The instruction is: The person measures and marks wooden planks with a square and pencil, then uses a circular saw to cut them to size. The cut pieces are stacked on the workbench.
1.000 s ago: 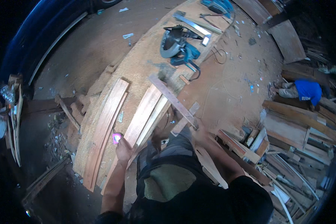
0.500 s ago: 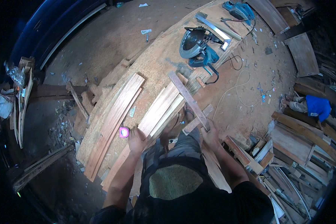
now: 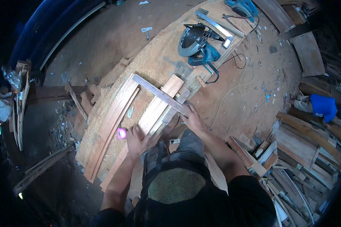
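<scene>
A pale wooden plank (image 3: 157, 108) lies lengthwise on the sawdust-covered bench. My left hand (image 3: 135, 139) grips it near the body end, fingers over its top. With my right hand (image 3: 193, 116) I hold one end of a wooden T-square (image 3: 151, 90), whose long bar crosses the plank and reaches a stack of reddish boards (image 3: 115, 121) on the left. Its short crosspiece lies along the plank's right side, partly under the bar. A pink tape measure (image 3: 121, 133) sits beside my left hand, between the plank and the stack.
Farther up the bench (image 3: 147, 64) are a circular saw (image 3: 201, 47), a metal square (image 3: 214, 26), a hammer-like tool (image 3: 233, 20) and another blue power tool (image 3: 242, 9). Cables run over the dirt floor at right. Scrap wood (image 3: 291, 151) and a person in blue (image 3: 322, 108) are beyond.
My right hand has moved up and left with the T-square, bringing its bar across the plank to the left stack. The left hand has shifted slightly left and stays on the plank.
</scene>
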Tool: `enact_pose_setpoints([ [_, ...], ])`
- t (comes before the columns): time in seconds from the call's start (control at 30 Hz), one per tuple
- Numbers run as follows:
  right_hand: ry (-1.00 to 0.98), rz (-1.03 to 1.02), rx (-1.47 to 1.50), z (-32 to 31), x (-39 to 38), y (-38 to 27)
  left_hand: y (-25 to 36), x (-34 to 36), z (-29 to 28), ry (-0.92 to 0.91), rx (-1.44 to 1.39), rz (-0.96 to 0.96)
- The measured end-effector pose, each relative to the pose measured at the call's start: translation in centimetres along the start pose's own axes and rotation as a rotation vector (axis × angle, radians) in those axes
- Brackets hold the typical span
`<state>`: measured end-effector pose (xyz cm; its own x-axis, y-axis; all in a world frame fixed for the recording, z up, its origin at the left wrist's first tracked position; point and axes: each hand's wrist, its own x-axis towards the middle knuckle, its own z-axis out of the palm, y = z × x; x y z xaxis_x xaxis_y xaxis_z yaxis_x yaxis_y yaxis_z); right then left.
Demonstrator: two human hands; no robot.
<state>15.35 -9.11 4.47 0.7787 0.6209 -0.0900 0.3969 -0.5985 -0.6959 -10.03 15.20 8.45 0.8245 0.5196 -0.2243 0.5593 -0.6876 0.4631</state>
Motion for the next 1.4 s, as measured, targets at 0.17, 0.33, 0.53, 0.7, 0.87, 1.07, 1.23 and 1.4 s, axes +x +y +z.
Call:
enact_pose_setpoints([
  [0.17, -0.215, 0.028, -0.134, 0.8, 2.6, -0.7, 5.8, 7.3, 2.0, -0.029, -0.068, 0.183],
  [0.33, -0.266, -0.115, -0.120, -2.0, 4.0, -1.4, 8.9, 11.0, 4.0, 0.002, -0.014, 0.184],
  [0.53, -0.346, -0.419, -0.806, -7.9, 13.6, -1.7, 9.5, 11.5, 4.4, 0.002, 0.009, 0.117],
  [0.7, -0.227, -0.741, -1.329, -8.5, 20.6, 0.4, 8.5, 11.6, 5.1, -0.008, -0.045, 0.119],
  [0.87, -0.670, -0.279, -1.056, -6.5, 20.2, -0.2, 7.8, 11.4, 4.9, -0.005, -0.086, 0.101],
  [1.07, -0.659, -0.028, -1.238, -8.6, 15.4, 6.7, 7.4, 11.6, 4.6, 0.051, -0.110, 0.168],
  [1.23, -0.342, -0.658, -0.916, -12.8, 16.8, -2.0, 7.1, 11.6, 4.4, 0.015, -0.085, 0.177],
  [1.4, -0.369, -0.554, -1.397, -10.7, 23.9, -2.3, 6.9, 11.5, 4.7, 0.006, -0.073, 0.187],
])
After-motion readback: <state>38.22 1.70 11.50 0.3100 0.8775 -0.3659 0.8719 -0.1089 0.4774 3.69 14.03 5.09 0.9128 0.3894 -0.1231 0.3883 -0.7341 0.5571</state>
